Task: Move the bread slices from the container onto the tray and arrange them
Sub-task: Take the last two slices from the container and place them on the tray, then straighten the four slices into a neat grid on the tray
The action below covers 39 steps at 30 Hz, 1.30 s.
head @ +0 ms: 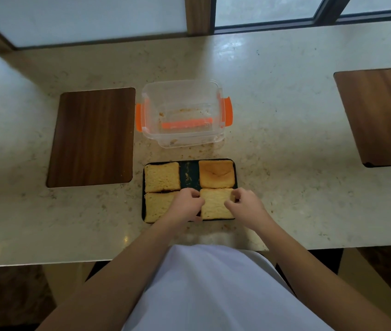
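Note:
A dark tray (pixel 189 174) lies on the counter near its front edge with several bread slices on it. The far left slice (pixel 162 177) and the browner far right slice (pixel 216 174) lie flat. The near left slice (pixel 156 206) is partly hidden by my left hand (pixel 186 204). Both hands hold the near right slice (pixel 213 203): my left hand pinches its left edge, my right hand (pixel 244 206) its right edge. Behind the tray stands the clear container (pixel 182 113) with orange clips, holding only crumbs.
A dark wooden board (pixel 92 137) lies left of the container. Another wooden board (pixel 381 115) sits at the far right. Crumbs are scattered between container and tray. A window frame runs along the back of the pale stone counter (pixel 285 151).

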Each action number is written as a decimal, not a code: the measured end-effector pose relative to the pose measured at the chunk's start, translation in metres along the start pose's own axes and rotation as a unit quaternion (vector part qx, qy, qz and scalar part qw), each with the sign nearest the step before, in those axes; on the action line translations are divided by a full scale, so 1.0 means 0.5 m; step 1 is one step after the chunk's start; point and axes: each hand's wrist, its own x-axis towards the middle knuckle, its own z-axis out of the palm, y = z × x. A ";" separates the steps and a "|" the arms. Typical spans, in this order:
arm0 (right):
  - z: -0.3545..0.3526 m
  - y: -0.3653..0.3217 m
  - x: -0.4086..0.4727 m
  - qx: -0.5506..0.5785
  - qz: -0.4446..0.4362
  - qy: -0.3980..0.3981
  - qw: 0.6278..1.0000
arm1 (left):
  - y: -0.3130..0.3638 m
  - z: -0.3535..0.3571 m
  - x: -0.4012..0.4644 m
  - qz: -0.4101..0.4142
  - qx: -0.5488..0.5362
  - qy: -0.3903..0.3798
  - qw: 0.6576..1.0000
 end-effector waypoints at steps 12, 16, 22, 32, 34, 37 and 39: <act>0.015 -0.011 -0.003 -0.064 -0.008 0.001 0.998 | -0.017 -0.021 -0.019 0.049 0.057 -0.024 0.997; 0.017 -0.040 -0.001 -0.018 -0.049 -0.007 0.999 | -0.038 -0.094 -0.023 0.061 0.016 0.025 0.998; 0.050 -0.121 0.019 0.026 -0.066 -0.052 0.996 | -0.071 -0.214 -0.019 0.033 -0.024 0.145 0.989; 0.119 -0.236 0.050 0.110 0.010 -0.136 0.985 | -0.072 -0.249 -0.006 -0.016 -0.109 0.108 0.988; 0.131 -0.245 0.052 0.122 0.026 -0.129 0.984 | -0.072 -0.253 -0.002 -0.015 -0.120 0.096 0.988; 0.143 -0.250 0.056 0.119 0.033 -0.119 0.985 | -0.073 -0.255 0.006 -0.011 -0.131 0.076 0.988; 0.145 -0.251 0.058 0.112 0.030 -0.111 0.987 | -0.076 -0.252 0.014 -0.009 -0.114 0.079 0.990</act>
